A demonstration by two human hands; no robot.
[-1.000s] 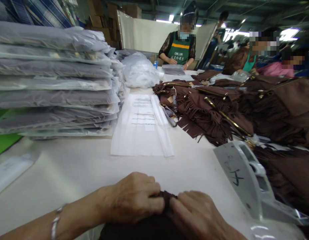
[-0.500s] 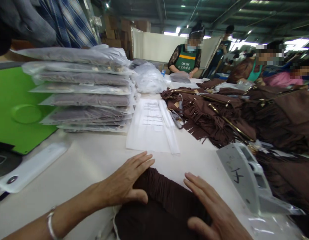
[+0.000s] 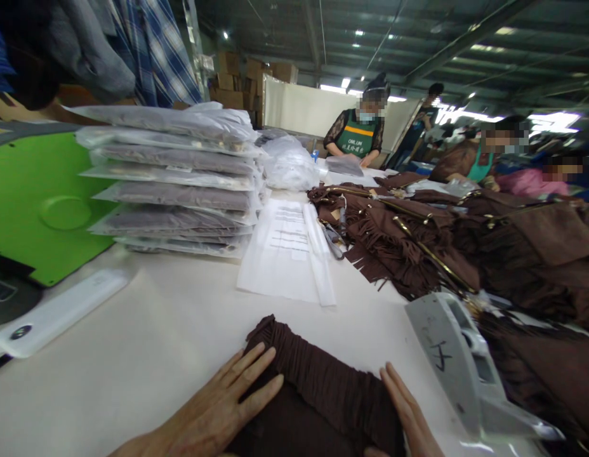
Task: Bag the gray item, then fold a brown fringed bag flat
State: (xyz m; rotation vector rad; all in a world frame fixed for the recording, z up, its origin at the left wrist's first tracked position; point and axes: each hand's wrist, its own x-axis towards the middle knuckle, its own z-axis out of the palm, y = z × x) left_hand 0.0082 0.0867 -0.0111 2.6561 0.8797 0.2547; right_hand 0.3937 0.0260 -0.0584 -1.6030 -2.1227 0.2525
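Observation:
A dark brown fringed cloth piece (image 3: 323, 387) lies on the pale table at the bottom middle, its fringe along the far edge. My left hand (image 3: 223, 400) rests on its left side, fingers extended and slightly apart. Against its right edge is my right hand (image 3: 409, 412), fingers stretched out and partly cut off by the frame's bottom. Neither hand grips the cloth. Beyond it lies a white printed sheet (image 3: 280, 266). A grey tape dispenser (image 3: 447, 355) stands to the right.
Bagged items (image 3: 180, 190) are stacked at the left, beside a green panel (image 3: 47, 203) and a white handheld device (image 3: 61, 311). Brown fringed bags (image 3: 399, 235) pile up on the right. A person in a green apron (image 3: 356, 136) works across the table.
My left hand has moved down and left onto the cloth's side, and my right hand has moved lower, to its right edge. More of the fringe shows. The camera view has shifted slightly.

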